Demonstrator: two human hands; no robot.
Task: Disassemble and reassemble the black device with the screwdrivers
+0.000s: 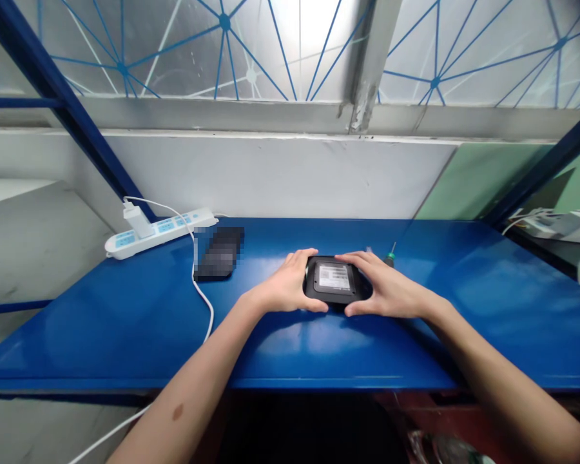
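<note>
A flat black box-shaped device [310,293] with rounded corners and a white printed label on its upper face is held between both hands, just over the blue table. My left hand [290,283] grips its left edge, thumb along the near side and fingers at the far side. On the opposite edge, my right hand [384,287] closes in the same way. Behind my right hand lies a screwdriver [390,256] with a green and black handle, partly hidden by the hand. What the device is exactly, I cannot make out.
The blue table [125,322] carries a dark phone-like slab [221,254], blurred out, left of my hands. Behind it a white power strip [162,233] holds a charger [138,220], whose white cable [207,299] runs over the front edge. Blue frame posts [77,122] flank the table.
</note>
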